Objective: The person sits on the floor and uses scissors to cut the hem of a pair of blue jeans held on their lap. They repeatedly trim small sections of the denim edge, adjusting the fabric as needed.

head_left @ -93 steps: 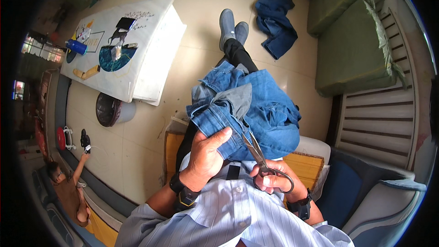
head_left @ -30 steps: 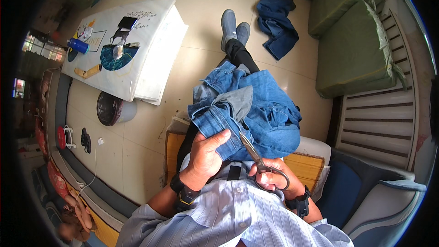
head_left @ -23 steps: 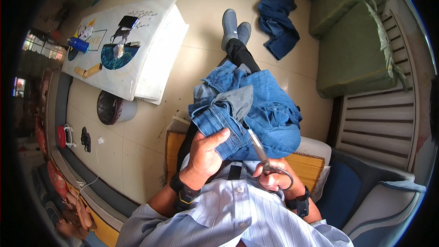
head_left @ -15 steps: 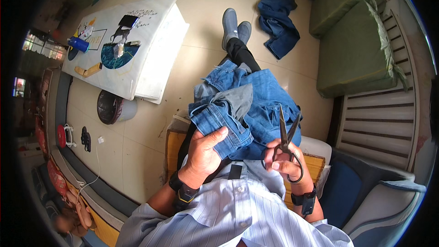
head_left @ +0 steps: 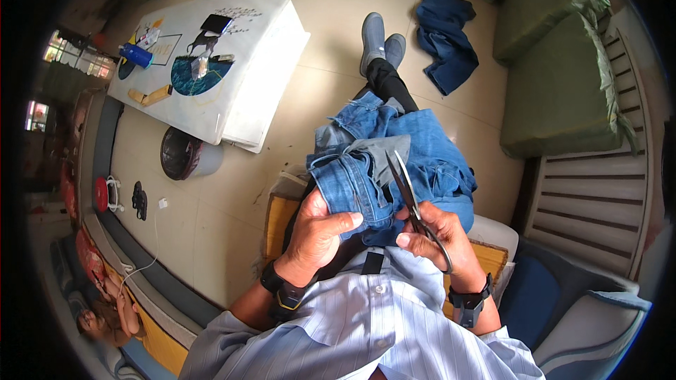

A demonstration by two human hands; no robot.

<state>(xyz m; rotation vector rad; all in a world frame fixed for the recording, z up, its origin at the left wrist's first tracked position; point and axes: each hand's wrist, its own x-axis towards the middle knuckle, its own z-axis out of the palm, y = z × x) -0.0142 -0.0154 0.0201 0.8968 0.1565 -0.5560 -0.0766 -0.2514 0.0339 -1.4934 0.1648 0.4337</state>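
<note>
A pair of blue jeans (head_left: 415,148) lies bunched on my lap. My left hand (head_left: 318,231) grips a folded, seamed part of the jeans near my body. My right hand (head_left: 431,233) holds dark metal scissors (head_left: 407,193) by the handles. The blades point up and away from me, slightly apart, lying over the denim beside a grey inner pocket flap (head_left: 384,155). Both wrists wear dark bands.
A white low table (head_left: 232,84) with a blue bottle and small items stands ahead on the left. A dark round bin (head_left: 179,155) sits by it. Another blue garment (head_left: 447,35) lies on the tiled floor. Green cushions (head_left: 556,77) and a slatted bench are on the right.
My right hand swung the scissors out to the right and raised them, then brought them back over the denim next to my left hand. The left hand kept its grip.
</note>
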